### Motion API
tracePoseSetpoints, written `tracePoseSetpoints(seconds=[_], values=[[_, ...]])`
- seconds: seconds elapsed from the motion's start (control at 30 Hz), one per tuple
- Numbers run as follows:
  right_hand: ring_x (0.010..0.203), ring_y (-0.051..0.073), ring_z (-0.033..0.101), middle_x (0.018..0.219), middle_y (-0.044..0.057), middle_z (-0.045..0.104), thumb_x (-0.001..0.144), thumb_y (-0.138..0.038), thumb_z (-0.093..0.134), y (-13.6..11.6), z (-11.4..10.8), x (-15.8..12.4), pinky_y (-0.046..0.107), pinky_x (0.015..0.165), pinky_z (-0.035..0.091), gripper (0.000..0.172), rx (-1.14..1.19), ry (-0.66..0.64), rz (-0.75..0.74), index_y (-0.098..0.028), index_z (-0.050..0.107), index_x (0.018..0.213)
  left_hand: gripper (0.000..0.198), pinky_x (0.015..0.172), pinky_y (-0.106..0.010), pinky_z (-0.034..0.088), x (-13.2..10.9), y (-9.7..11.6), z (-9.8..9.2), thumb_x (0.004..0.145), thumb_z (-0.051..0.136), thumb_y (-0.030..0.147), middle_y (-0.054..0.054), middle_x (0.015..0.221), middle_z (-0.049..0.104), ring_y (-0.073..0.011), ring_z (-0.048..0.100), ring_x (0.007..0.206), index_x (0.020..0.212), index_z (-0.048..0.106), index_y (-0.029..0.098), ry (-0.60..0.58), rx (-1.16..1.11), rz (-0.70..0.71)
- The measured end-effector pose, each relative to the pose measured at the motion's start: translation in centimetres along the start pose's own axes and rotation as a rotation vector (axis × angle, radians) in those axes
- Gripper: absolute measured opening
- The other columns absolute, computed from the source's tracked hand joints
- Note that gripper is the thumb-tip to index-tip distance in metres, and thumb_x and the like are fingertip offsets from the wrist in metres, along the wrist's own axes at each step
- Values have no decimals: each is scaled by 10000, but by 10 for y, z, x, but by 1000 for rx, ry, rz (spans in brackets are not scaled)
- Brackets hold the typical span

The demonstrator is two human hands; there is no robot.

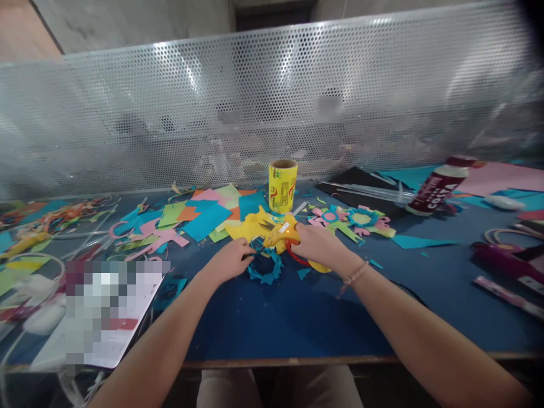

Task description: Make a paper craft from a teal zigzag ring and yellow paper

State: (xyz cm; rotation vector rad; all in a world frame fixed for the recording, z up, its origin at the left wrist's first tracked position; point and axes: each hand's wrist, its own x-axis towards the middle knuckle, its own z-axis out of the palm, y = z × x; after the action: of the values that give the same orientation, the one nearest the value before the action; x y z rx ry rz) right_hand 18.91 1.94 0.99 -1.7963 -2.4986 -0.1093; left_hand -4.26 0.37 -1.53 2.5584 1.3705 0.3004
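My right hand [312, 245] is wrapped round a yellow hot glue gun [281, 233], its nozzle pointing left toward my left hand. A ring of fringed blue paper [266, 272] hangs or rests just under the nozzle. My left hand [235, 259] pinches the ring's upper left edge with thumb and fingers. Yellow paper [246, 228] lies behind the glue gun, with the dark blades of scissors [267, 225] on it. Something red shows below my right hand, partly hidden.
A yellow tape roll [282, 187] stands upright behind my hands. Coloured paper scraps [208, 218] spread to the left, paper flowers [360, 217] to the right. A tilted bottle [440, 187], a purple tool [508, 263] and a blurred-out device [140, 317] flank the work area.
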Motion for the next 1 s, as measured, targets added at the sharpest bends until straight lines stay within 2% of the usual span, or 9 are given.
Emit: tracePoseSetpoints(seconds=[0.37,0.7,1.0], values=[[691,210,588,805,102,637,706,-413,480,15,-13,1,258,519,338,326,-24,-4,23,-140,585,849,300,748,-280,411,0,0,-1,830,425,265,-80,883,561,-163,524,828,1021,639,175,-10,-12,-4],[680,204,585,820,108,643,715,-381,463,15,-11,1,256,511,319,293,-57,5,19,-138,583,827,294,751,-276,413,0,-2,0,827,430,258,-72,878,556,-158,521,821,1019,639,182,-8,-14,5],[716,201,585,820,105,642,725,-329,439,15,-9,-1,253,525,308,249,-14,-49,1,-144,562,838,299,738,-272,411,0,0,-1,830,423,261,-75,878,560,-157,525,809,1022,637,178,-9,-3,19]])
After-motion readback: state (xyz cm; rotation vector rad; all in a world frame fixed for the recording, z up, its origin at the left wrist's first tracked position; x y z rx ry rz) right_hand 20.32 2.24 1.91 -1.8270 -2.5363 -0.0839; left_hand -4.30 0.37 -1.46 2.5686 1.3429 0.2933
